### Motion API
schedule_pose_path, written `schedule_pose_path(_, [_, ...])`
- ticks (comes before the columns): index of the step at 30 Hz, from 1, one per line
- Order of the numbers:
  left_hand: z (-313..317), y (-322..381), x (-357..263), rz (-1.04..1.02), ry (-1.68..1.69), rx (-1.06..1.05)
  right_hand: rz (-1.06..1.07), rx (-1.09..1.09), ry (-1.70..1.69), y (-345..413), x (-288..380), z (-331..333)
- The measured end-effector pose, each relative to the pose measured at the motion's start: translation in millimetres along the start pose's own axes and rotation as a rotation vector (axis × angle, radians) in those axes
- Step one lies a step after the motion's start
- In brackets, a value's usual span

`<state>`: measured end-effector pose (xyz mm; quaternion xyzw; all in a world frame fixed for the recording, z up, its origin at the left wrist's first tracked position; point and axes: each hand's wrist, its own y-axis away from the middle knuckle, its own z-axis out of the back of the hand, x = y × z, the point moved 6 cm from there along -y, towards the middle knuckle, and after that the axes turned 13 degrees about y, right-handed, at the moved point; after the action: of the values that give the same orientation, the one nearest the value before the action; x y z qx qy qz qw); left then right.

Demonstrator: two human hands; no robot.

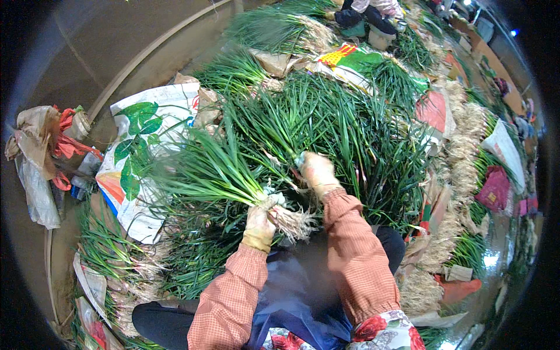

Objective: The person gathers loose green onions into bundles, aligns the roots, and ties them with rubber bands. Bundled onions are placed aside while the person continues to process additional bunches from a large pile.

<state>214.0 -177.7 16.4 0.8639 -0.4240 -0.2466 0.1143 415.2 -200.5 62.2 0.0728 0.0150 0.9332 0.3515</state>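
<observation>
My left hand (pixel 261 221) is closed around a bunch of green garlic or spring onions (pixel 236 183). Its leaves fan out to the upper left, and the pale, stringy roots (pixel 291 222) stick out to the right of my fist. To the right and a little farther forward, my right hand (pixel 318 170) grips green stalks (pixel 284 142) at the edge of the large leafy heap (pixel 350 131). How many stalks it holds is hidden by the fingers. Both hands look gloved, below orange checked sleeve covers. A dark blue apron (pixel 297 284) covers my lap.
A printed white sack (pixel 146 153) lies at the left, with plastic bags (pixel 39 162) beyond it. Rows of bunches with roots (pixel 455 175) line the right side. Other bunches (pixel 280 35) lie ahead, near another person's legs (pixel 372 19). A pink bag (pixel 494 188) rests far right.
</observation>
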Motion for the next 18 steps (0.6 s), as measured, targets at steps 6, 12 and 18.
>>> schedule_pose_path(6, [46, -66, 33, 0.146, -0.043, -0.058, -0.281, -0.026, -1.107, 19, -65, 17])
schedule_pose_path(12, [16, -79, 41, 0.064, 0.118, -0.140, -0.177, 0.482, -0.189, 34, -41, -84])
schedule_pose_path(18, [6, -15, 17, 0.064, 0.117, 0.004, -0.184, -0.055, -0.016, 41, -57, 34])
